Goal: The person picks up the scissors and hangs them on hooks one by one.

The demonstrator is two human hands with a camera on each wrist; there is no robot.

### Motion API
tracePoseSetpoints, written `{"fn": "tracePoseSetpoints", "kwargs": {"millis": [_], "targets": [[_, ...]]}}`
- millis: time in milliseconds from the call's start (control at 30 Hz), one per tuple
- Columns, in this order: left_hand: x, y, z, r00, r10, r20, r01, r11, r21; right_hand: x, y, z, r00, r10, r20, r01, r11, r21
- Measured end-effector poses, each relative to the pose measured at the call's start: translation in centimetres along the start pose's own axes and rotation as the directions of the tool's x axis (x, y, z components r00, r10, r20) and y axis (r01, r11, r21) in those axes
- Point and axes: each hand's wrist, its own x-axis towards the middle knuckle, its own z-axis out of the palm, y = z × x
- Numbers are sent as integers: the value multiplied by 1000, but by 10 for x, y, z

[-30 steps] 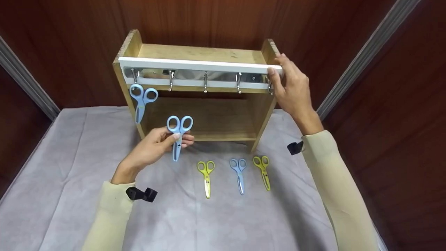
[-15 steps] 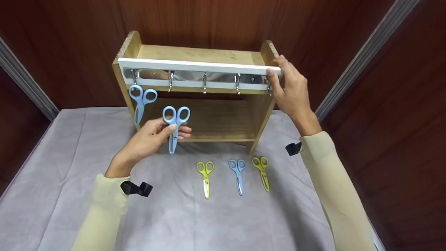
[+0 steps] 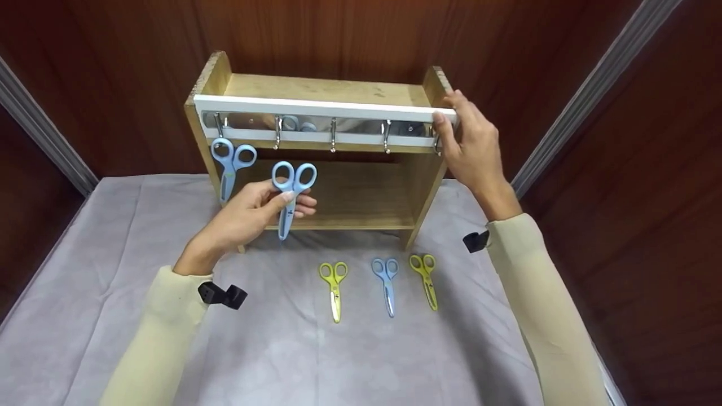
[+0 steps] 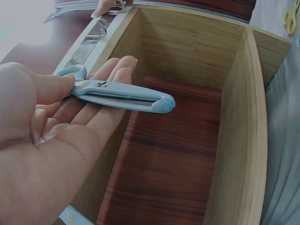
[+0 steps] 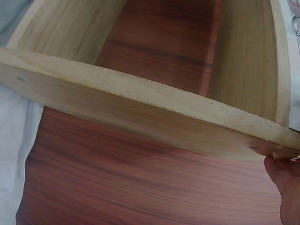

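Note:
My left hand [image 3: 248, 211] pinches a pair of light blue scissors [image 3: 286, 210] between thumb and fingers, handle loops up and tip down, in front of the wooden shelf [image 3: 417, 192]. In the left wrist view the blue scissors [image 4: 124, 96] lie across my fingers. Just above them runs a white hook rail [image 3: 361, 109] with several metal hooks. Another pair of blue scissors [image 3: 228, 166] hangs by one loop from the leftmost hook. My right hand [image 3: 474, 146] grips the rail's right end, thumb in front; in the right wrist view its fingers [image 5: 281, 173] touch the shelf's side panel.
On the grey cloth [image 3: 271, 349] in front of the shelf lie yellow scissors [image 3: 334, 290], blue scissors [image 3: 388, 286] and a second yellow pair [image 3: 427, 280]. Dark wood panels [image 3: 338, 34] stand behind and on both sides.
My left hand has lifted the blue scissors up toward the rail, and their loops now reflect in its shiny strip. The right hand stays on the rail's end.

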Motion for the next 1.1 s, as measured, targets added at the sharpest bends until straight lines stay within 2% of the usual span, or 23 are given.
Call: {"fn": "tracePoseSetpoints", "kwargs": {"millis": [167,300,500,833,1100], "targets": [[7,4,-2,999,37,-17,-37,999,-4,0,-1,-1,999,-30,-17,30,1000,3],[8,7,-4,998,42,-38,-43,999,-28,0,-1,0,999,-40,-26,41,999,9],[11,9,-6,997,32,-63,-36,998,-51,0,-3,4,999,-44,-32,45,999,19],[14,1,-13,996,17,-92,-26,995,-95,0,-5,5,998,-46,-33,47,999,24],[22,-4,-16,996,-27,-81,16,991,-131,1,-3,6,998,-42,-47,43,999,20]]}}
